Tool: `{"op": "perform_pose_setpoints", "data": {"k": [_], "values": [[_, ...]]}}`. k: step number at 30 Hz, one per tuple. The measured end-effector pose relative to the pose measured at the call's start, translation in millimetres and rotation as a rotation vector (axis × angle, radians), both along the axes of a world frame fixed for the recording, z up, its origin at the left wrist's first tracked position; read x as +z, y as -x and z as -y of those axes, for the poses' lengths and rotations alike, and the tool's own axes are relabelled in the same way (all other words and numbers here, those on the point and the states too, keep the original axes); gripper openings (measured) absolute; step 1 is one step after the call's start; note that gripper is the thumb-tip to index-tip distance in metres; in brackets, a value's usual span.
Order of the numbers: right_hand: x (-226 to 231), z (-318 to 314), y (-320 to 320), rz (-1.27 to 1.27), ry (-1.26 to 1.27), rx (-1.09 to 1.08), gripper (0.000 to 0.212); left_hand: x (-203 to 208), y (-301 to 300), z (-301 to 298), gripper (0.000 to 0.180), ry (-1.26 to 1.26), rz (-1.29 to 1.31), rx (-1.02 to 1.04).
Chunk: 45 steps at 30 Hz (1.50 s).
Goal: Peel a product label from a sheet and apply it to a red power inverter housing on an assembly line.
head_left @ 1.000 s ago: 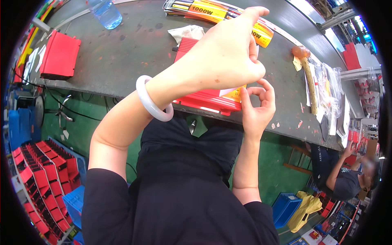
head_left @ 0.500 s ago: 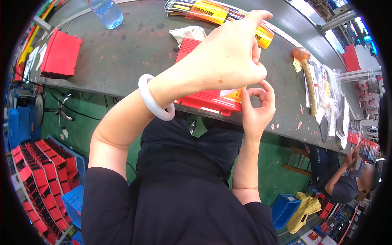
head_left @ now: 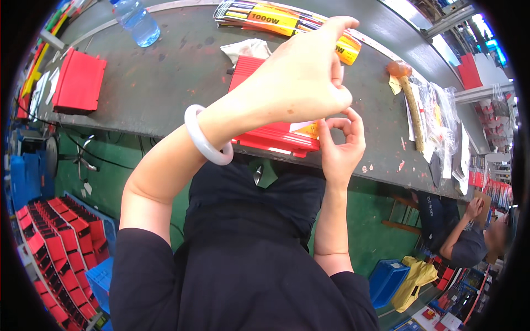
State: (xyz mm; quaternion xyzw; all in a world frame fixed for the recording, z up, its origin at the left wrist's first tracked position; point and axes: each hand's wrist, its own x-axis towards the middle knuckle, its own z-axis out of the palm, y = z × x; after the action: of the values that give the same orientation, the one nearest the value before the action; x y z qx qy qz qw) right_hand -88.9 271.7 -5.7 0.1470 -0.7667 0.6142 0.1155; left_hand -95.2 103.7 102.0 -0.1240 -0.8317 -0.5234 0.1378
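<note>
A red ribbed metal case lies near the table's front edge, partly covered by my left forearm. A yellow and white label shows on its right end. My left hand reaches across above the case, thumb and forefinger closed together and one finger stretched out; its pinch hides whatever it holds. Just below, my right hand has its thumb at the label's edge and its fingers curled beside my left thumb. Anything between the right fingertips is hidden. A pale bangle circles my left wrist.
Printed yellow-black label sheets and a white cloth lie beyond the case. At left stand another red case and a water bottle. Right are a wooden-handled mallet and plastic bags. A co-worker sits at far right.
The whole view has shifted slightly, so the table's things appear a little to the left. Both hands keep nearly the same pose at the label end. The co-worker's hands have moved a little.
</note>
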Motion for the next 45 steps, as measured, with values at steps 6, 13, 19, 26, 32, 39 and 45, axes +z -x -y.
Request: {"op": "perform_pose_setpoints", "data": {"k": [6,13,19,26,32,39,45], "values": [[0,0,-3,0.013,-0.029,-0.019,0.039,-10,-10,19,0.079,-0.233,0.081,-0.057],[6,3,-6,-0.092,-0.137,-0.036,0.037,-29,-24,49,0.076,-0.481,0.070,-0.064],[18,5,-12,-0.037,-0.183,-0.048,0.036,-52,-21,62,0.078,-0.639,0.016,-0.128],[18,8,-15,-0.049,-0.196,-0.106,0.034,-60,-18,64,0.078,-0.698,-0.020,-0.191],[22,12,-18,-0.053,-0.225,-0.120,0.034,-68,-19,63,0.078,-0.758,-0.040,-0.205],[24,12,-19,-0.045,-0.258,-0.113,0.037,-72,-20,60,0.076,-0.836,-0.059,-0.223],[26,13,-20,-0.033,-0.272,-0.131,0.037,-81,-16,61,0.074,-0.771,-0.098,-0.228]]}}
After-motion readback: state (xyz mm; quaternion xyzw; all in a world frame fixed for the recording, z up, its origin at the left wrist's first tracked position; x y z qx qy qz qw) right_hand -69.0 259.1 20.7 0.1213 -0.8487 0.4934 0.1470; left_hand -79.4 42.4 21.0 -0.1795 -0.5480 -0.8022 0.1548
